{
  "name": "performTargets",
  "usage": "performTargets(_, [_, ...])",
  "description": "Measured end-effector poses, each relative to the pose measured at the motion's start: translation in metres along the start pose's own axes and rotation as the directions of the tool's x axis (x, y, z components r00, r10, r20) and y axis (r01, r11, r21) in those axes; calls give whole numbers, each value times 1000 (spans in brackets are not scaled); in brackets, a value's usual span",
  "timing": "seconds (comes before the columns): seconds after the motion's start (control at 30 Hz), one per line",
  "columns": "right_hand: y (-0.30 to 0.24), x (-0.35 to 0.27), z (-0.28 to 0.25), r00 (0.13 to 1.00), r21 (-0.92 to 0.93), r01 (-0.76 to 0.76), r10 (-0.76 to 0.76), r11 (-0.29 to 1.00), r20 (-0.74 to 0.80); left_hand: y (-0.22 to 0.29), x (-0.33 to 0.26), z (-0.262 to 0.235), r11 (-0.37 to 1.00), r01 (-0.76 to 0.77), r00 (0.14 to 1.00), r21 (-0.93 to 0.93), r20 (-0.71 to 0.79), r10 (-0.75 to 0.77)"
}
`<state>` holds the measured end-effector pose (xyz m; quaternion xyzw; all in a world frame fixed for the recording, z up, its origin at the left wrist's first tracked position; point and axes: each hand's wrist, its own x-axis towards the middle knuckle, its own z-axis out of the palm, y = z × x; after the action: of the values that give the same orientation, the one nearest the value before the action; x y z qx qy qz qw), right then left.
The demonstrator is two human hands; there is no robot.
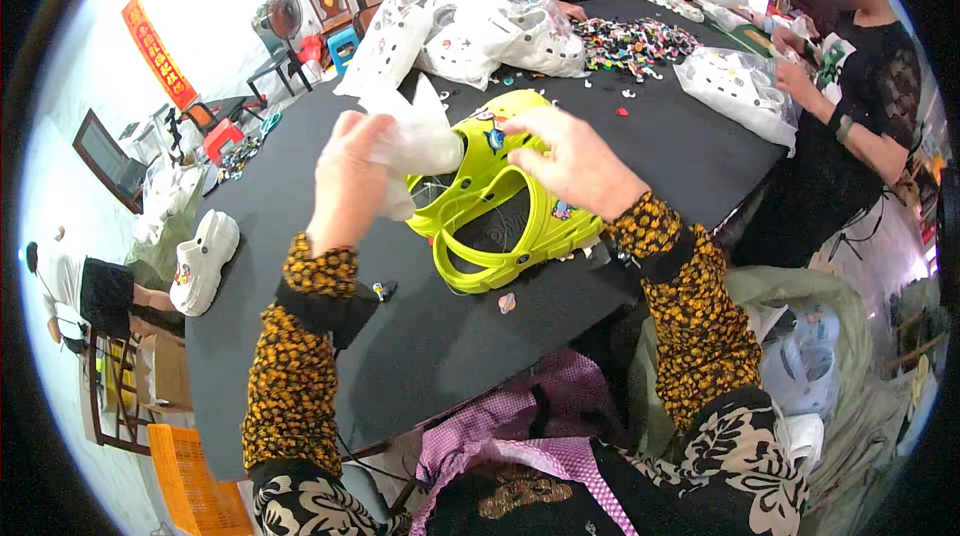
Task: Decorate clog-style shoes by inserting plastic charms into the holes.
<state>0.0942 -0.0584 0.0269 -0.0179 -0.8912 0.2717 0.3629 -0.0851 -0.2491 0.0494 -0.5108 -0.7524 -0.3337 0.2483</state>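
Lime clogs point(545, 221): side by side on the counter point(400, 366), unbagged
Charms in place: a blue charm point(495, 139) on the far clog, another charm point(562, 208) on the near one
Charms not fitted: a loose one point(507, 303) just below the clogs
Left hand point(350, 161): fingers closed around white crumpled wrapping point(425, 146)
Right hand point(580, 156): fingers parted over the far clog, seemingly holding nothing
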Motion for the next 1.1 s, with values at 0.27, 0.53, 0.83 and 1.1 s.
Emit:
performTargets(0.27, [-5,-13,9,957,-208,-113,163,972,242,6,-11,46,937,-237,971,256,61,229])
performTargets(0.53, [4,-26,19,997,-191,74,-66,979,50,3,0,33,938,-344,892,47,329,311])
performTargets(0.83, [10,-31,21,997,-228,77,-70,971,40,1,18,35,944,75,683,-323,706,187])
performTargets(1.1, [11,-33,30,997,-231,79,-78,970,10,0,30,53,982,52,702,-182,706,94])
